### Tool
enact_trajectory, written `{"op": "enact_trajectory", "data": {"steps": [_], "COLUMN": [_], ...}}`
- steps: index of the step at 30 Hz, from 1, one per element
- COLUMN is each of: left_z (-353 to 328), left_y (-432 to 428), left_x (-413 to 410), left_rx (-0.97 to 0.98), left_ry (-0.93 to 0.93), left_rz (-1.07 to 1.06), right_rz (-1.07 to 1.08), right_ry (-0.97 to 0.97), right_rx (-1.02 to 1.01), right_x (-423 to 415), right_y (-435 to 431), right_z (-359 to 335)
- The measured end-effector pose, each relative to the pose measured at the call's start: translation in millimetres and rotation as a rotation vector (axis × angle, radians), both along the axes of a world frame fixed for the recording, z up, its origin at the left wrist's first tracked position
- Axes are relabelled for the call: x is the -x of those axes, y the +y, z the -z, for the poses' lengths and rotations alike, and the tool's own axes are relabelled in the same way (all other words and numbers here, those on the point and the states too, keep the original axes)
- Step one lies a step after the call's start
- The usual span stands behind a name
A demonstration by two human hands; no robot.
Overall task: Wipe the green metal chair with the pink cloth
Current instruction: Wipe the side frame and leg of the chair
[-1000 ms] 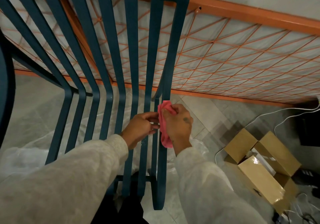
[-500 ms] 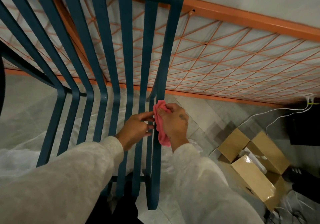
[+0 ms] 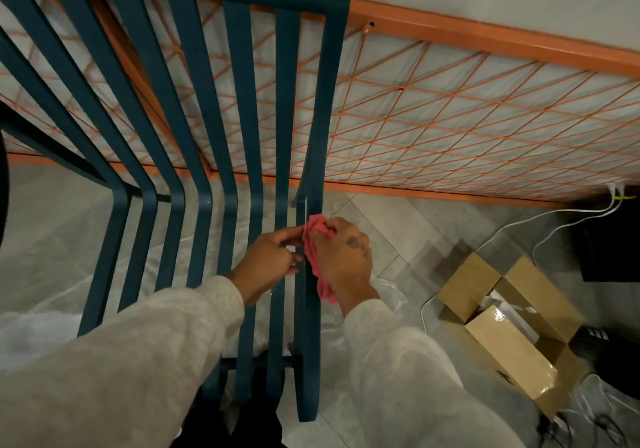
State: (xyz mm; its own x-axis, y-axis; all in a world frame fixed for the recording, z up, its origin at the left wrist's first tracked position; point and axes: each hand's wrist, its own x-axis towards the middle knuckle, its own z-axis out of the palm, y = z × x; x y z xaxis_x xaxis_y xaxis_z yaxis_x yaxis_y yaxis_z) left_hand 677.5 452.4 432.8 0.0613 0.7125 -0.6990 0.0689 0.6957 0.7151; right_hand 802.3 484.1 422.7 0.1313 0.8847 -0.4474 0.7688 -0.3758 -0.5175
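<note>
Head view, looking down through the slats of the chair [image 3: 238,101], which is more teal-green than plain green. The right hand [image 3: 346,260] has the pink cloth [image 3: 313,229] bunched up in curled fingers. It presses the cloth against the outside of the last slat on the right, a bit below where the back bends into the seat. A tail of the cloth hangs out under the palm, toward the wrist.

The left hand [image 3: 270,264] sits just on the other side of that same slat, so the 2 hands face each other with the metal between them. Its fingers curl round the thin bar right beside the cloth, and the forefinger tip touches the top edge of the cloth. I can't tell how hard it's squeezing. Both sleeves [image 3: 138,361] are a pale fuzzy knit.

Beyond the grip, behind the slats, an orange frame [image 3: 485,42] with a diamond wire mesh leans at the wall. Off to the right of the right wrist, an open cardboard box [image 3: 512,354] sits on the tiled floor [image 3: 398,219]. White cables [image 3: 519,225] run past it toward the far right corner. Clear plastic sheet [image 3: 41,312] lies crumpled on the floor under the chair, to the left of the left arm.
</note>
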Motion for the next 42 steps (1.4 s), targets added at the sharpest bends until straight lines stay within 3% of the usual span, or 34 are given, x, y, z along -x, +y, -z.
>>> {"op": "enact_trajectory", "data": {"steps": [2,7,16,19,21,28,34,42], "left_z": [-0.2,4.5,1.3,2.8,4.4,4.6,-1.2,-6.7], "left_y": [-0.8,-4.2,-41.5,-65.1,-75.3,-94.7,-106.2,-155.1], "left_x": [0.5,3.0,6.6,5.1,2.5,-3.3,-6.2,-4.3], "left_rx": [0.008,0.006,0.060,0.123,0.144,0.215,0.170,0.056], "left_ry": [0.007,0.046,-0.104,-0.129,-0.134,-0.116,-0.060,0.049], "left_rz": [0.003,0.018,0.070,0.064,0.064,0.051,0.167,0.368], "right_rz": [-0.026,0.098,0.310,0.294,0.244,0.201,0.215,0.339], "right_ry": [-0.038,0.311,0.695,0.665,0.541,0.366,0.333,0.477], "right_rx": [-0.075,-0.061,0.313,0.338,0.284,0.105,0.072,0.117], "right_x": [6.5,-6.1,-44.1,-46.9,-42.2,-21.4,-27.9,-47.2], "right_y": [11.9,33.1,-62.2,-91.6,-93.8,-42.1,-87.3,-203.0], "right_z": [0.4,0.7,-0.4,-4.1,-3.4,8.7,11.9,5.1]}}
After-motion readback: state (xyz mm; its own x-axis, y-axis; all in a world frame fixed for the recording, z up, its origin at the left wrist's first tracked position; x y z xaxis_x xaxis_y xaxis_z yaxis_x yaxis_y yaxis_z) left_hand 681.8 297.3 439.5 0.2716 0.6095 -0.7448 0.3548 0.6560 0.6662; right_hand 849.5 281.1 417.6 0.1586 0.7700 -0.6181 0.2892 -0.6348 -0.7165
